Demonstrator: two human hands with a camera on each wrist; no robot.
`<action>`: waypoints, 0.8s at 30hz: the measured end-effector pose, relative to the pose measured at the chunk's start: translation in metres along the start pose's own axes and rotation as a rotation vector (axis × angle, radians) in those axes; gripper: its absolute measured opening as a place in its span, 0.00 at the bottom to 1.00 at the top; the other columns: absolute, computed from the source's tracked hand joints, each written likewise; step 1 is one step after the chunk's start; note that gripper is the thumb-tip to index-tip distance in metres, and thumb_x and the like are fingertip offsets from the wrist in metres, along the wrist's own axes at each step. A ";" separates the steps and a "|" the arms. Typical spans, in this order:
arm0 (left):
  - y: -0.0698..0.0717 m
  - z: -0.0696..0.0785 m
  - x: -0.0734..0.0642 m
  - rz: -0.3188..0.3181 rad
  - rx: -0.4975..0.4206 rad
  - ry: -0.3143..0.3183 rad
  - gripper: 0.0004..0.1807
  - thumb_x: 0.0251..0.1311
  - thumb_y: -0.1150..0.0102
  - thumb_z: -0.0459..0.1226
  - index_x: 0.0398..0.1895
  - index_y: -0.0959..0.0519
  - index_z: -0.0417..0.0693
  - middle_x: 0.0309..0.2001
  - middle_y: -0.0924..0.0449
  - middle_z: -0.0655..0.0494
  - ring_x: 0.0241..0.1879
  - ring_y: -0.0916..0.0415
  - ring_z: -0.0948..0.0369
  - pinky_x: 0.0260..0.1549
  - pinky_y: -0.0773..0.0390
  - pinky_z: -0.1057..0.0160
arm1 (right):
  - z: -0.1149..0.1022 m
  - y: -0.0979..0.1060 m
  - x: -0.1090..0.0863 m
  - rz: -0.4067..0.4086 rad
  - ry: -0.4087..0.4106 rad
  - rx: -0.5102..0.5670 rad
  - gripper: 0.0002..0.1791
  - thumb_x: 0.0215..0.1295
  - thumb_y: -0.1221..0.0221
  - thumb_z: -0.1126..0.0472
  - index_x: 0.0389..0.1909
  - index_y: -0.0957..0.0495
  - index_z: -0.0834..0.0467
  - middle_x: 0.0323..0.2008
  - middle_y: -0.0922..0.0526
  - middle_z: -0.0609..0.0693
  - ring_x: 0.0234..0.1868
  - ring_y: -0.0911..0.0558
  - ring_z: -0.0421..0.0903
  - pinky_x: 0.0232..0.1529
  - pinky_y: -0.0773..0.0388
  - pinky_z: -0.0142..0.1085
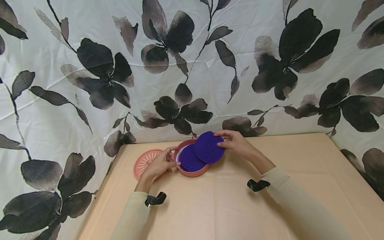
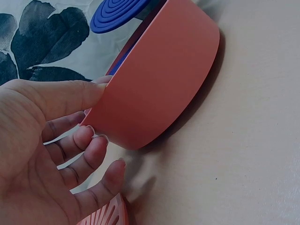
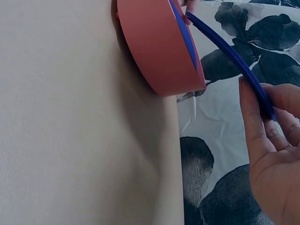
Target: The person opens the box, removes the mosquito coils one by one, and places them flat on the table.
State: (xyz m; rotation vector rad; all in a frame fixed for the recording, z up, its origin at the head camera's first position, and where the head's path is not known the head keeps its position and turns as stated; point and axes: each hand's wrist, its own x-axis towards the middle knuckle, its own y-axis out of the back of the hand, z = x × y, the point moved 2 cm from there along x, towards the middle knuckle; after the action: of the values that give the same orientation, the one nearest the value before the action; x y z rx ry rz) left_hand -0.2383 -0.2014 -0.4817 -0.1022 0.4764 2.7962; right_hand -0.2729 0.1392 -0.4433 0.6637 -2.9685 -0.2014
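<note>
A patterned cloth point(image 1: 210, 76) fills the back, and in front of it lies a pale table point(image 1: 216, 206). Two sleeved arms reach in, the right sleeve point(image 1: 303, 203) and the left sleeve point(image 1: 130, 216) both cut off by the lower edge. The left hand point(image 1: 160, 163) pinches the rim of a round coral container point(image 2: 164, 79) between thumb and forefinger, its other fingers loosely bent and off the wall. The right hand point(image 1: 237, 143) grasps a ridged blue disc point(image 1: 209, 147) by its outer edge, above the container and partly over its right side. A second disc point(image 1: 190, 158) lies inside the container, and a slotted coral piece point(image 1: 145, 161) lies on the table to the left.

The step in hand seems to be moving one disc at the container's mouth; a single moment cannot tell whether it goes in or comes out. Either way, the next move calls for clearing the rim with the disc while the left hand steadies the wall.

The left forearm and hand cover part of the slotted piece. How many discs lie beneath the visible one is hidden, and a thin pale band inside the rim is hard to make out.
</note>
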 end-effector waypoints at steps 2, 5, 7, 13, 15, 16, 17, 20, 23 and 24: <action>0.000 0.000 0.000 0.002 0.002 0.003 0.41 0.57 0.28 0.30 0.74 0.35 0.47 0.41 0.34 0.45 0.32 0.31 0.57 0.29 0.20 0.55 | 0.000 0.001 -0.001 0.007 -0.007 -0.006 0.24 0.65 0.35 0.69 0.63 0.24 0.65 0.54 0.18 0.66 0.47 0.14 0.45 0.46 0.16 0.35; 0.001 0.000 -0.001 0.004 0.001 0.004 0.41 0.57 0.28 0.30 0.73 0.34 0.49 0.40 0.34 0.46 0.32 0.31 0.57 0.29 0.19 0.55 | 0.000 0.002 -0.002 0.015 -0.012 -0.006 0.24 0.65 0.35 0.69 0.63 0.24 0.65 0.54 0.19 0.67 0.47 0.14 0.45 0.46 0.16 0.35; 0.002 0.000 -0.002 0.001 0.000 0.001 0.41 0.56 0.28 0.29 0.73 0.34 0.49 0.40 0.33 0.46 0.31 0.31 0.57 0.30 0.19 0.55 | 0.001 0.003 -0.003 0.017 -0.013 -0.004 0.24 0.65 0.35 0.70 0.63 0.24 0.65 0.55 0.19 0.67 0.47 0.14 0.45 0.46 0.16 0.35; 0.003 -0.001 -0.003 -0.010 -0.001 -0.007 0.41 0.57 0.28 0.30 0.74 0.35 0.47 0.40 0.33 0.46 0.30 0.32 0.57 0.29 0.19 0.56 | 0.002 0.009 -0.009 0.034 -0.014 -0.020 0.24 0.66 0.35 0.69 0.63 0.24 0.64 0.55 0.18 0.66 0.48 0.15 0.45 0.46 0.17 0.33; 0.003 -0.001 -0.003 -0.010 -0.002 -0.006 0.41 0.57 0.28 0.30 0.74 0.35 0.47 0.40 0.33 0.46 0.30 0.32 0.57 0.29 0.20 0.56 | 0.002 0.010 -0.011 0.040 -0.014 -0.025 0.24 0.66 0.35 0.69 0.63 0.24 0.65 0.56 0.18 0.66 0.48 0.15 0.44 0.47 0.17 0.33; 0.003 0.000 -0.003 -0.009 -0.003 -0.005 0.41 0.57 0.28 0.29 0.73 0.35 0.48 0.40 0.33 0.46 0.30 0.32 0.57 0.29 0.20 0.56 | 0.002 0.011 -0.012 0.044 -0.015 -0.026 0.24 0.66 0.35 0.69 0.63 0.24 0.65 0.56 0.18 0.66 0.48 0.15 0.43 0.47 0.17 0.33; 0.002 0.000 -0.004 -0.009 -0.005 -0.004 0.41 0.57 0.28 0.29 0.73 0.34 0.48 0.40 0.33 0.46 0.30 0.32 0.57 0.29 0.20 0.56 | 0.003 0.012 -0.013 0.047 -0.015 -0.027 0.24 0.66 0.35 0.69 0.63 0.25 0.65 0.56 0.18 0.66 0.48 0.15 0.43 0.46 0.17 0.33; 0.002 0.000 -0.004 -0.012 -0.007 -0.002 0.41 0.57 0.29 0.28 0.73 0.35 0.48 0.40 0.33 0.46 0.31 0.32 0.57 0.29 0.20 0.56 | 0.004 0.014 -0.016 0.056 -0.017 -0.031 0.25 0.65 0.35 0.69 0.63 0.25 0.65 0.55 0.18 0.67 0.47 0.15 0.42 0.46 0.17 0.32; 0.002 0.000 -0.005 -0.015 -0.006 -0.004 0.40 0.57 0.29 0.28 0.74 0.35 0.48 0.40 0.33 0.46 0.31 0.32 0.57 0.29 0.20 0.56 | 0.007 0.017 -0.018 0.066 -0.017 -0.033 0.25 0.66 0.35 0.68 0.63 0.25 0.65 0.54 0.18 0.67 0.47 0.14 0.41 0.46 0.17 0.32; 0.002 0.000 -0.005 -0.017 -0.004 -0.006 0.40 0.57 0.29 0.28 0.74 0.35 0.48 0.40 0.33 0.46 0.31 0.32 0.57 0.29 0.20 0.56 | 0.009 0.018 -0.018 0.070 -0.017 -0.033 0.25 0.66 0.35 0.68 0.63 0.25 0.65 0.54 0.17 0.67 0.46 0.14 0.41 0.46 0.17 0.32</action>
State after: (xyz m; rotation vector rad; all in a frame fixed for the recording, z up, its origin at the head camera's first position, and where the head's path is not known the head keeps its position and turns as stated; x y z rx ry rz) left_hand -0.2339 -0.2047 -0.4809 -0.0988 0.4664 2.7798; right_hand -0.2649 0.1641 -0.4503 0.5563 -2.9915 -0.2508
